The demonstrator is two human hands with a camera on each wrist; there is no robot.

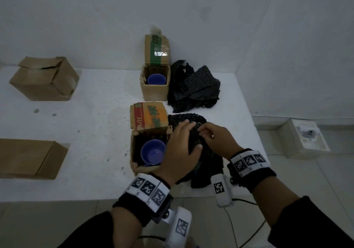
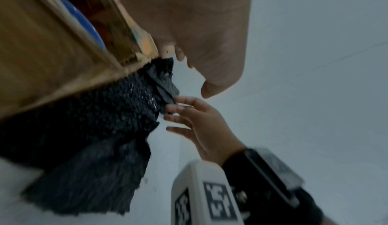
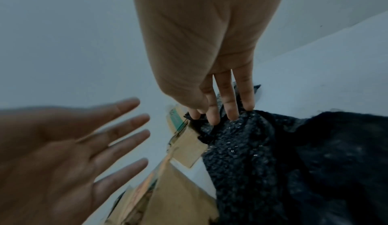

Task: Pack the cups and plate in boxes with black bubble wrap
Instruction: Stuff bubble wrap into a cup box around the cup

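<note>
A sheet of black bubble wrap [image 1: 201, 152] lies on the white table [image 1: 95, 132], right of the near open box [image 1: 135, 163]. A blue cup [image 1: 153, 153] stands in that box. My left hand [image 1: 182, 144] lies over the sheet with its fingers straight and spread [image 3: 117, 125]. My right hand [image 1: 210, 138] pinches the sheet's far edge [image 2: 168, 95] with curled fingertips [image 3: 214, 117]. A second open box [image 1: 154, 90] behind holds another blue cup [image 1: 156, 79]. More black bubble wrap [image 1: 193, 86] is piled to its right. I see no plate.
Two closed cardboard boxes sit on the table's left side, one at the back [image 1: 44, 79] and one near the front [image 1: 28, 158]. The table ends just right of my hands. A white fitting [image 1: 306, 138] stands on the tiled floor beyond.
</note>
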